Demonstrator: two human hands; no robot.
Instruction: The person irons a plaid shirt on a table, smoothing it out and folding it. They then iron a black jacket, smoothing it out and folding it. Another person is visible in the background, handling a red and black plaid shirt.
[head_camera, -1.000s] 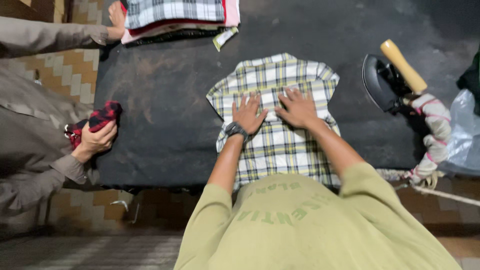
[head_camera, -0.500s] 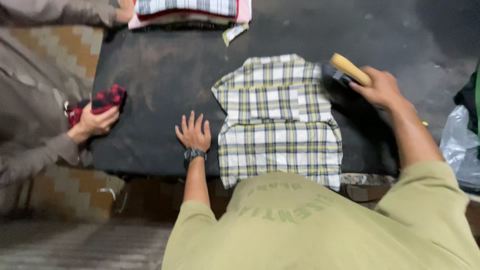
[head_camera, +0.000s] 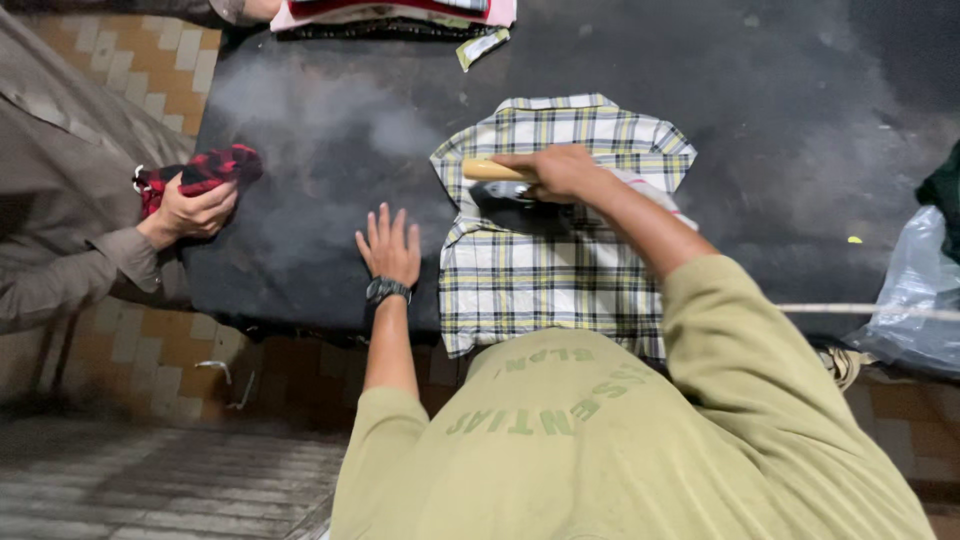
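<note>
A folded plaid shirt, white with yellow and dark checks, lies on the dark ironing table. My right hand grips the wooden handle of a black iron that rests on the shirt's upper left part. Steam drifts to the left of it. My left hand, with a black wristwatch, lies flat with fingers spread on the table just left of the shirt.
Another person's hand at the table's left edge holds a red-and-black checked cloth. A stack of folded clothes sits at the far edge. A clear plastic bag is at the right. Tiled floor lies below.
My right hand has brought the iron from the right side onto the shirt. My left hand stays flat on the table left of the shirt. Steam has appeared.
</note>
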